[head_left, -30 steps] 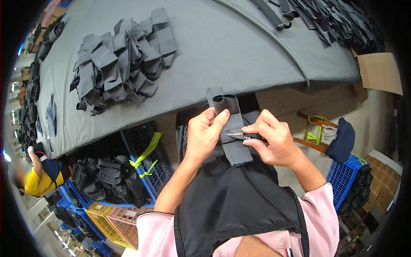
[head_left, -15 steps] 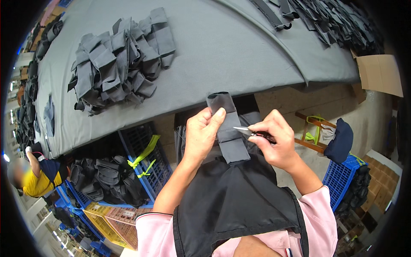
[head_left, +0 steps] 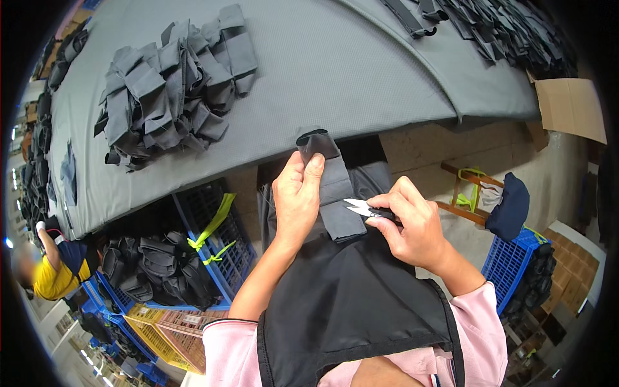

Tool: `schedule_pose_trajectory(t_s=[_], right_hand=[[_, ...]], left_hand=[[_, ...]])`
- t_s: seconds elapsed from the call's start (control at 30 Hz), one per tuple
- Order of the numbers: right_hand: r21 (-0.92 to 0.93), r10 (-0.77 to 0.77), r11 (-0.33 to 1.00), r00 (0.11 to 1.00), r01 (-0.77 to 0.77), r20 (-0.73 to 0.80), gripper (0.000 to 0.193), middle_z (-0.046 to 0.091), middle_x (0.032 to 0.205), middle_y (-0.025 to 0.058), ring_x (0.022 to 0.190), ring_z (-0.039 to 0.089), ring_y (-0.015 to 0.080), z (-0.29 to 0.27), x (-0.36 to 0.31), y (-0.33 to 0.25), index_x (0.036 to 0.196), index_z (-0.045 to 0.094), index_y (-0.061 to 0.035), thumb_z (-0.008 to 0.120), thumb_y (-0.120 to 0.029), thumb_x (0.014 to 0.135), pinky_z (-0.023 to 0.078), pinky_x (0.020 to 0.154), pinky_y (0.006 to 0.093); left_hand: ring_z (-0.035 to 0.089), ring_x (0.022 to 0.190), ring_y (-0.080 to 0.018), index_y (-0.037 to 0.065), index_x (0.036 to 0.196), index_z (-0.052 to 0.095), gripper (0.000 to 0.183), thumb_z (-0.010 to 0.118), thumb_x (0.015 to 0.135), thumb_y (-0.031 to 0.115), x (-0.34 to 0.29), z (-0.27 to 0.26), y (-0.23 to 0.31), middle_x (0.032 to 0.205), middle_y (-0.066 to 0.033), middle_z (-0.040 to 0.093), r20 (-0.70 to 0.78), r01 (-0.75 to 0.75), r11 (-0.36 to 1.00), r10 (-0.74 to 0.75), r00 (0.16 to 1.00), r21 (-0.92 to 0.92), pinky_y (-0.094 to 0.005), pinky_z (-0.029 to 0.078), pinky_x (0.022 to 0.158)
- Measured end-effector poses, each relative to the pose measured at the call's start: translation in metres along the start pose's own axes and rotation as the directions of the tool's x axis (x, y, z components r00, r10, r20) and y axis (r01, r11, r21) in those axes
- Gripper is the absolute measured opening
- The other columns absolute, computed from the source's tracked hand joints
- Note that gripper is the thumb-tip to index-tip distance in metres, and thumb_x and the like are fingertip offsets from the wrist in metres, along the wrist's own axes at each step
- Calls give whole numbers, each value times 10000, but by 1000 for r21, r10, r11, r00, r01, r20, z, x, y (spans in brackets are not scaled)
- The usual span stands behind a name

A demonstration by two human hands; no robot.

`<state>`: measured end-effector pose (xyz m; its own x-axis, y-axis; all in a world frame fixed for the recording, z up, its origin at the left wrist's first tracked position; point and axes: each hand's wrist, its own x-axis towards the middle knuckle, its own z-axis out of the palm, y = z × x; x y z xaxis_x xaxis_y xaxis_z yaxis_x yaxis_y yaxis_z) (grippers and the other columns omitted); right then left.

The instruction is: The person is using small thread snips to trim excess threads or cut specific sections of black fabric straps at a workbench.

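My left hand (head_left: 295, 203) grips a dark grey fabric piece (head_left: 332, 187), a folded strap-like panel held upright over my lap, thumb on its front. My right hand (head_left: 412, 226) is closed around small thread snips (head_left: 361, 208), whose silver blades point left and touch the piece's right edge. Both hands hover just in front of the near edge of the grey cloth-covered table (head_left: 335, 71). A black apron (head_left: 348, 303) covers my lap beneath them.
A heap of similar grey pieces (head_left: 171, 84) lies on the table's left; more dark pieces (head_left: 496, 29) pile at the far right. Blue crates (head_left: 213, 245) with black items sit under the table. A person in yellow (head_left: 48, 274) is at the lower left. A cardboard box (head_left: 570, 106) stands right.
My left hand has lifted and turned the fabric piece so it stands taller. My right hand has drawn slightly right, with the snips now at the piece's right edge.
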<state>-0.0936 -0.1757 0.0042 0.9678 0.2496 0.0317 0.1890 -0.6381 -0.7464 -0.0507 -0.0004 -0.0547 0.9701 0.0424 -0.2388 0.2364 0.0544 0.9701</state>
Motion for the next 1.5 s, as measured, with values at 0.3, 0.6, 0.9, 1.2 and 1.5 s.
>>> schedule_pose_trajectory(t_s=[0.3,0.6,0.9,1.2,1.5], right_hand=[[47,31,998,998,-34,48,187,490,759,54,559,541,212,-5,1,4,836,613,-45,732,-91,699,423,476,317],[33,-23,999,975,17,219,203,472,771,53,571,533,217,-14,11,7,842,591,-54,726,-78,692,401,471,332],[65,-1,998,938,-23,348,196,504,776,63,597,540,243,-19,18,10,834,577,-49,712,-97,701,419,516,347],[214,74,959,891,-188,449,161,569,811,67,720,589,226,-15,21,21,837,606,-29,697,-92,719,468,611,327],[535,159,762,907,-365,391,138,553,792,22,721,573,125,10,1,43,881,623,-9,682,-83,779,449,578,263]], left_hand=[[412,703,-47,-14,952,598,272,559,939,255,-2,-5,-9,721,34,512,78,19,997,-24,997,73,-211,385,638],[343,609,-47,-7,804,519,301,570,932,260,-4,-11,-17,616,35,405,140,13,993,-30,990,121,-243,345,517],[345,543,-68,-15,797,518,279,585,916,228,-7,-11,-4,561,-45,387,151,-71,947,24,988,312,-263,344,481],[403,511,-85,-19,843,559,257,582,914,228,-11,-9,4,549,-80,449,166,-85,914,20,986,396,-279,369,485],[332,551,-77,-16,758,480,340,584,917,267,-8,-15,-10,557,-36,372,84,-12,951,-15,996,309,-270,349,484]])
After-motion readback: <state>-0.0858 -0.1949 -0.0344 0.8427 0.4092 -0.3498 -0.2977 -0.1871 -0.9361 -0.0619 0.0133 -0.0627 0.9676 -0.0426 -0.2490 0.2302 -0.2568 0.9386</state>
